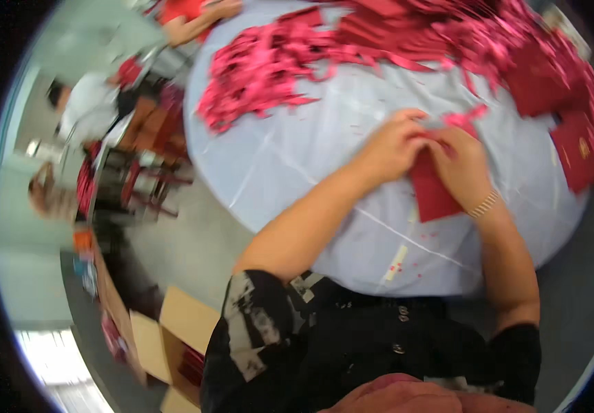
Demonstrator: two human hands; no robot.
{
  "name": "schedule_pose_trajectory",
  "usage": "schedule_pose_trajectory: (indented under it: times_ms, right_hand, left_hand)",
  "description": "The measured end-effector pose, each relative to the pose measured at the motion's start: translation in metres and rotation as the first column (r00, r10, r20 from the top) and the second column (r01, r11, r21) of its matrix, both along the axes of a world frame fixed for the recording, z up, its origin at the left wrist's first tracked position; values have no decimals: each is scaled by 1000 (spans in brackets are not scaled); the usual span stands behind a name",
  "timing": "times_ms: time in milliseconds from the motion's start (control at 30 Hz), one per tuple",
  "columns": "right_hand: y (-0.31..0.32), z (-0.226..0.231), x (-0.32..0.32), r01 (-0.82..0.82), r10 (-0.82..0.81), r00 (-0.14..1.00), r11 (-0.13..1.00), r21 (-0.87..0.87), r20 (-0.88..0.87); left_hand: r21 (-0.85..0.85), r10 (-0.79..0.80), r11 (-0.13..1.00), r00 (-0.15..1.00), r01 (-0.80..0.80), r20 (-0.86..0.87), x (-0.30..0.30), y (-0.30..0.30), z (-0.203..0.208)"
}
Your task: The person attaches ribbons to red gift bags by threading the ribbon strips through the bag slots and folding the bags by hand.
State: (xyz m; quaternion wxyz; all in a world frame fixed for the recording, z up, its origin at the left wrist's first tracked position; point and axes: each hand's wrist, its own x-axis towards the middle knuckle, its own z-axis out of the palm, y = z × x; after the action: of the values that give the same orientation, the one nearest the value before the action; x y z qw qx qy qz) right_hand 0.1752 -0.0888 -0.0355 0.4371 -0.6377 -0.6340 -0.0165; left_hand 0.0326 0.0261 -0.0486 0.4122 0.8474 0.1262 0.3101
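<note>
Red card is what both hands are busy with in the head view: a flat dark red paper envelope (pixel 434 193) lies on the round counter (pixel 297 158) draped in pale blue cloth, its upper end tucked under the fingers. Left hand (pixel 394 146) comes in from the lower left and curls over the envelope's top edge, fingers bent and pinching there. Right hand (pixel 463 165), a gold bracelet (pixel 484 204) at its wrist, lies over the envelope's right side, fingers closed down on it and meeting the left hand's at the top. A scrap of pink ribbon (pixel 467 118) pokes up just above the knuckles. Farther back on the counter sprawls a big heap of pink-red ribbon strips (pixel 276 62), with stacks of dark red envelopes (pixel 551 76) at the right rim. An open cardboard box (pixel 173 337) stands on the floor, lower left. Motion blur softens the fingertips.
</note>
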Motion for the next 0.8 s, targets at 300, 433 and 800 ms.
schedule_pose_trajectory:
  times_ms: [300, 433, 800]
  right_hand:
    - [-12, 20, 17, -125, 138, 982, 987, -103, 129]
    - [-15, 21, 30, -103, 120, 967, 991, -84, 225]
    - [-28, 37, 34, -315, 138, 870, 893, -320, -473]
  left_hand:
    - [243, -49, 969, 997, 31, 67, 8, -3, -12]
    - [309, -73, 951, 979, 11, 190, 13, -11, 1]
    - [406, -84, 913, 956, -39, 280, 17, -23, -2]
